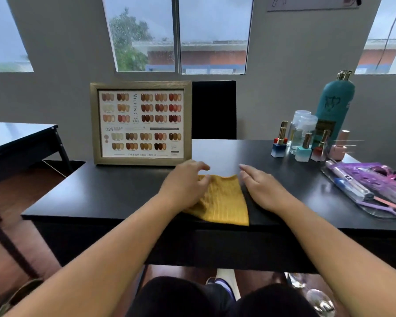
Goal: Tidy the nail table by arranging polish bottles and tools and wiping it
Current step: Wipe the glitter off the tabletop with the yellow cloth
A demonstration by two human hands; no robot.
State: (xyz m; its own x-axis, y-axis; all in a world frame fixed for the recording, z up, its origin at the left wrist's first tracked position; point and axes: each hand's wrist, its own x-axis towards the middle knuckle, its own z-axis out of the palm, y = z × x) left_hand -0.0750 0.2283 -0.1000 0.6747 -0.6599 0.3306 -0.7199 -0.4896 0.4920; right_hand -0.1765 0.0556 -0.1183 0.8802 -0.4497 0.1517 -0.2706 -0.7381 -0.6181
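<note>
Bare forearms; dark trousers.

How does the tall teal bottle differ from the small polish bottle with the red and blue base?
The teal bottle is much taller and wider than the polish bottle. It stands at the back of the group, while the polish bottle stands at the front left. The teal bottle is one colour with a dark label; the polish bottle has a red and blue base fading to white. Both stand upright on the table and have gold tops.
</note>
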